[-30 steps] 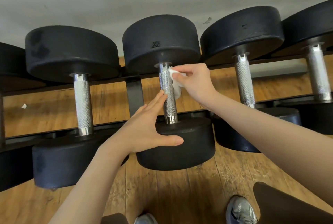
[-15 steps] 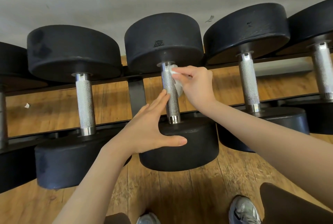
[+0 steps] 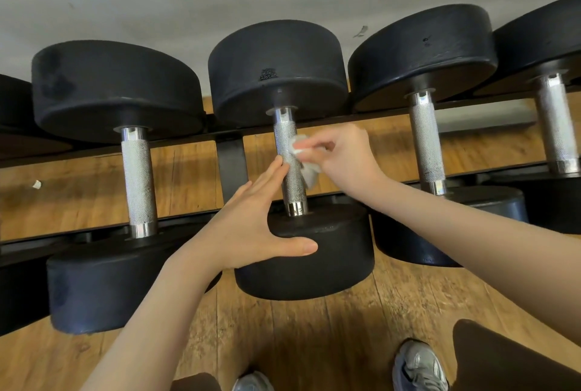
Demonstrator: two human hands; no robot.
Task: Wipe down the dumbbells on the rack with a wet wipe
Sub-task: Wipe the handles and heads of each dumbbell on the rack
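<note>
The right hand (image 3: 342,155) pinches a crumpled white wet wipe (image 3: 303,158) against the right side of the knurled steel handle (image 3: 289,158) of the middle dumbbell (image 3: 301,249), which lies on the rack (image 3: 231,164) directly in front of both hands. The left hand (image 3: 251,227) is spread flat, its fingertips (image 3: 276,162) touching the handle's left side and its thumb lying across the near black weight head, seemingly to steady it. More dumbbells sit on the rack to either side of the hands: one to the left of the left hand (image 3: 138,177), another beyond the right hand (image 3: 424,145). The likeliest trouble, to my eye, is the dumbbell rolling under the rubbing if the flat hand gives way, or the rough knurling shredding the thin wipe and leaving lint. The wipe could also miss the handle's underside. A small raised mark (image 3: 268,74) shows on the far head, too blurred to read; no other writing is visible.
</note>
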